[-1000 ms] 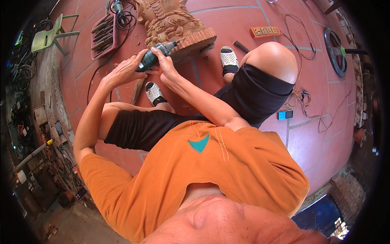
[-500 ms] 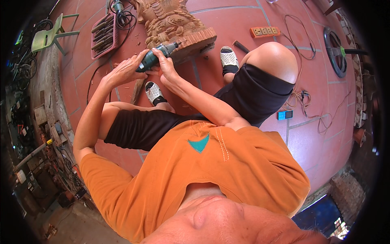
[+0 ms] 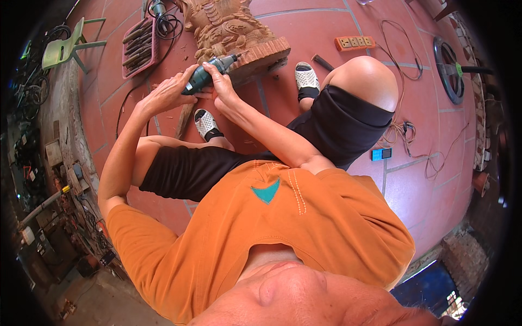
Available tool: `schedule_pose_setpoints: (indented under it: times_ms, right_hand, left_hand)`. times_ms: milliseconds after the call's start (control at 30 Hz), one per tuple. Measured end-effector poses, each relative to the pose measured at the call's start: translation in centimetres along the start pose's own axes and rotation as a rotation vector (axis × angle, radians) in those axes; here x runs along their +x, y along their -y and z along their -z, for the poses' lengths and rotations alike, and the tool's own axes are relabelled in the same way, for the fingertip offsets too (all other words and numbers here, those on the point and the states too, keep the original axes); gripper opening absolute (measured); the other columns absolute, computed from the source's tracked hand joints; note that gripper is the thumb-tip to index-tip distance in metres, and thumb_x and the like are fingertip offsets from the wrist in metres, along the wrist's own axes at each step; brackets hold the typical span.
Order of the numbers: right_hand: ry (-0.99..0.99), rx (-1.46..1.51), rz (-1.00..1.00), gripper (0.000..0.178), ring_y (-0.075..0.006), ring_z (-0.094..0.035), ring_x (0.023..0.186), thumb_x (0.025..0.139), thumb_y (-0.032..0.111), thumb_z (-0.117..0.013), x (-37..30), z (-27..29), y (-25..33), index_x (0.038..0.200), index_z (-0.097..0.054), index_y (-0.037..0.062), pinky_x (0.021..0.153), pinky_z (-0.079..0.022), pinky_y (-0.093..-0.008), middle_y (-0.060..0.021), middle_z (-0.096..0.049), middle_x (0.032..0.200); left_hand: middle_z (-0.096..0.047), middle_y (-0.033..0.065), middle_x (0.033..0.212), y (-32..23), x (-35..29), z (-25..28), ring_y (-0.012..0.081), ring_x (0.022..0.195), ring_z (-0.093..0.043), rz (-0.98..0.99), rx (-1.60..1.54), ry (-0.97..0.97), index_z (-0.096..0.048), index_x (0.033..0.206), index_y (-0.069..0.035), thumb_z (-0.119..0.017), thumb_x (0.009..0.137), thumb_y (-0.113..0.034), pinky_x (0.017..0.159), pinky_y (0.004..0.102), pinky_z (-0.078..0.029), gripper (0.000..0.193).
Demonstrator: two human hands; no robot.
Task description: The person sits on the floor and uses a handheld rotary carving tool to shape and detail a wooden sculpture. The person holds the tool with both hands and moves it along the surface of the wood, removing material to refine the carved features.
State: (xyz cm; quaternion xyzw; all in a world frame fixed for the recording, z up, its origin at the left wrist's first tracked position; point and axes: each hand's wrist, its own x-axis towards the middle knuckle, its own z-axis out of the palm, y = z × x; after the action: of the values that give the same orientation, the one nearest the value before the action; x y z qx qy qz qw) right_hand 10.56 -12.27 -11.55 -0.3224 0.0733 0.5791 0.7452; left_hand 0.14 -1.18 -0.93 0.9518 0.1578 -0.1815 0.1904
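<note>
since a second ago we have barely shifted: our left hand (image 3: 173, 91) and right hand (image 3: 222, 89) keep wrapped around one green power tool (image 3: 199, 80), upper left of centre, its tip by the base of one wood carving (image 3: 231, 32), top centre; the work seems to stay on one spot. we cannot tell whether they touch. we count one pink tray (image 3: 156, 48), upper left, one orange power strip (image 3: 354, 43), upper right, two white sandals (image 3: 206, 124).
</note>
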Motion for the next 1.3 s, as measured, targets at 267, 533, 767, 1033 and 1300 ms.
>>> schedule_pose_setpoints:
  times_ms: [267,533,767,1033,1300]
  right_hand:
    - [-0.006,0.011,-0.006,0.036,-0.0225,-0.07,0.071,0.085,0.04,-0.071,-0.1,-0.2,0.2,0.097,-0.061,0.0075,0.063,-0.063,-0.0427,-0.0074,-0.067,0.084]
    - [-0.002,0.01,-0.03,0.037,-0.0222,-0.071,0.07,0.085,0.04,-0.072,0.3,0.0,0.2,0.097,-0.061,0.0074,0.063,-0.063,-0.043,-0.0072,-0.068,0.084]
    - [-0.006,0.015,-0.008,0.039,-0.0227,-0.071,0.071,0.084,0.041,-0.072,0.0,0.0,0.2,0.097,-0.061,0.0057,0.063,-0.064,-0.0428,-0.0078,-0.068,0.085]
    - [-0.009,0.04,0.01,0.038,-0.0212,-0.071,0.072,0.086,0.041,-0.07,-0.6,-0.1,-0.2,0.097,-0.062,0.0058,0.063,-0.064,-0.0408,-0.0074,-0.068,0.086]
    - [-0.018,0.039,0.029,0.04,-0.0207,-0.071,0.073,0.086,0.043,-0.07,-0.8,0.1,-0.6,0.099,-0.062,0.0063,0.063,-0.063,-0.039,-0.0074,-0.068,0.086]
  left_hand:
    - [-0.058,0.0303,0.116,-0.2,0.0,0.1,0.0463,0.106,-0.06,0.021,-0.006,0.017,-0.024,0.149,-0.007,-0.077,0.078,-0.023,0.09,0.0505,-0.047,0.09]
    - [-0.057,0.0272,0.124,-0.2,0.1,0.2,0.044,0.113,-0.057,0.037,-0.016,0.023,-0.025,0.15,-0.011,-0.076,0.082,-0.028,0.094,0.0504,-0.046,0.087]
    - [-0.056,0.0264,0.126,-0.9,0.2,0.8,0.043,0.116,-0.056,0.093,-0.001,0.083,-0.025,0.151,-0.013,-0.076,0.082,-0.029,0.095,0.0504,-0.046,0.087]
    - [-0.058,0.0299,0.117,-0.5,-0.1,0.4,0.046,0.107,-0.06,-0.008,-0.024,0.025,-0.025,0.149,-0.01,-0.076,0.078,-0.02,0.091,0.0502,-0.047,0.089]
    - [-0.056,0.0247,0.128,-1.3,0.0,1.1,0.0424,0.119,-0.055,0.063,-0.044,0.105,-0.026,0.151,-0.013,-0.077,0.079,-0.023,0.098,0.0493,-0.045,0.088]
